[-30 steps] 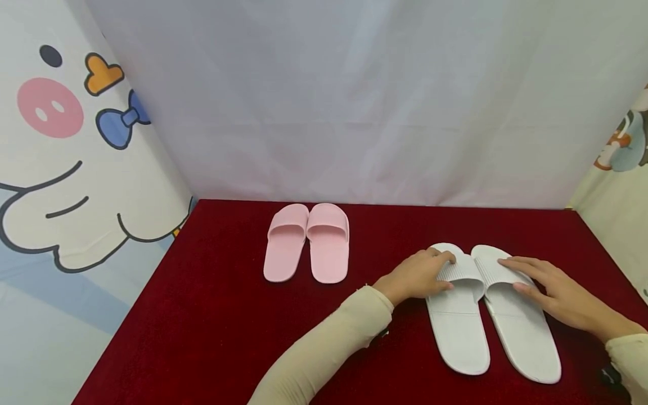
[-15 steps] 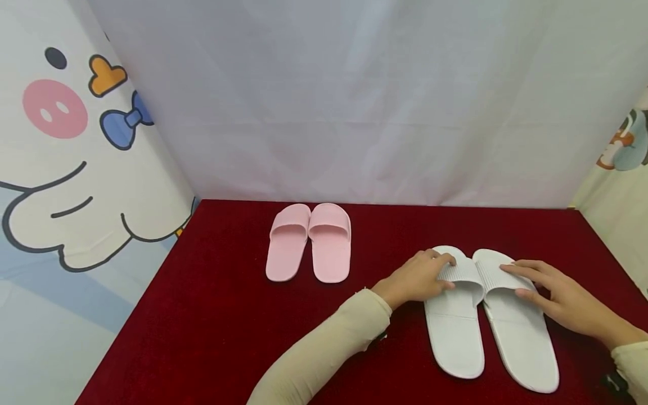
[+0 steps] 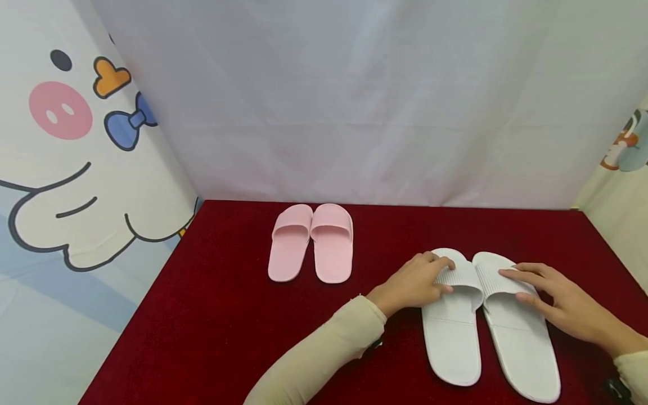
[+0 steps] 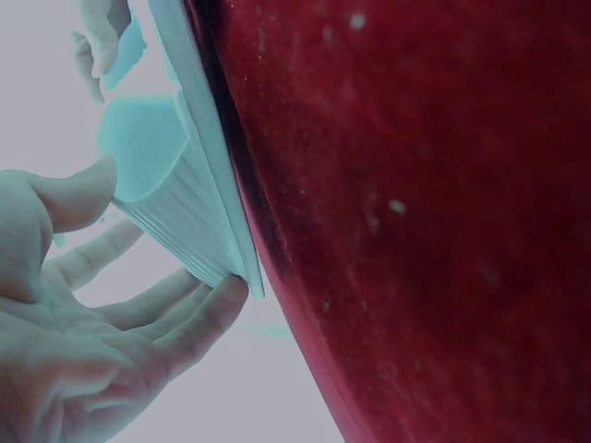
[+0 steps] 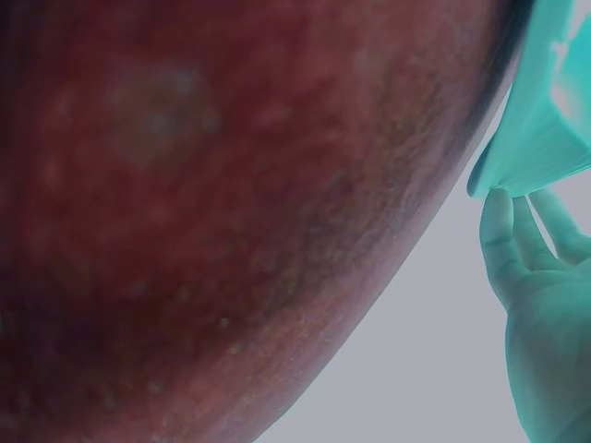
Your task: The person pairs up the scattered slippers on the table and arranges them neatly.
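Two white slippers lie side by side at the right of the head view, toes away from me and heels toward me. My left hand [image 3: 416,284] holds the left white slipper [image 3: 452,349] at its ribbed strap [image 4: 180,208], thumb at the strap's opening and fingers toward the toe. On the right white slipper [image 3: 526,354], my right hand [image 3: 564,304] spans the outer side of the strap, with the thumb at the opening edge and fingers over the ribs. In the right wrist view, the fingertips [image 5: 497,208] meet the slipper's front side.
A pair of pink slippers [image 3: 289,256] stands farther back, left of the middle, on the dark red cloth [image 3: 217,315]. A white curtain [image 3: 374,112] rises behind the far edge, and a cartoon-printed cloth [image 3: 91,185] hangs at the left.
Both white slippers have slid slightly toward me, with both hands staying at their straps. The head view has shifted a little; the pink slippers have not moved on the cloth.
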A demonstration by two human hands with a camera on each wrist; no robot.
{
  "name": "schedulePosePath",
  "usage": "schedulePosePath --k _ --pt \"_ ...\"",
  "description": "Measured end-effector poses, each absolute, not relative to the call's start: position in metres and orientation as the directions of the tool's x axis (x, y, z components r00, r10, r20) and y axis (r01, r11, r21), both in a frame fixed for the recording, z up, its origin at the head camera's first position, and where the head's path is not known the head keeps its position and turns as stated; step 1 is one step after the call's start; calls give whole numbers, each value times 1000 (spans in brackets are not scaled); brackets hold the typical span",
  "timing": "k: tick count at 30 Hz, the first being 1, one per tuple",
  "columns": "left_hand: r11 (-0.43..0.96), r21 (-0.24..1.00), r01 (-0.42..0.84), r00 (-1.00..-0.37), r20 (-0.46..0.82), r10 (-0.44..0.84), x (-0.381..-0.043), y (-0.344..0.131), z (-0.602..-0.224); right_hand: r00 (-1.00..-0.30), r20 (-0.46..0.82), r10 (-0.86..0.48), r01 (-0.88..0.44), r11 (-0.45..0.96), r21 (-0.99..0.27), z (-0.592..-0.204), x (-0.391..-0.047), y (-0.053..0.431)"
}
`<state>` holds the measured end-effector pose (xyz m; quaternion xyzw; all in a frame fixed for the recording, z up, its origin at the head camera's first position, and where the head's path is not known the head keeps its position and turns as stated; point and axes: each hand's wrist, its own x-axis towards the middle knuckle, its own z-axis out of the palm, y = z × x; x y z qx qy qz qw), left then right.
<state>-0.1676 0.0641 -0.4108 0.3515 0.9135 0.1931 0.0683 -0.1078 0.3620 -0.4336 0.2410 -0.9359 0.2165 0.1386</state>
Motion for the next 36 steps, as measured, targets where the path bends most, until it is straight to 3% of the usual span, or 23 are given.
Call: schedulePosePath --k 36 --pt "674 392 626 -752 76 655 -154 16 -404 -822 389 -416 -540 786 -300 -426 -101 318"
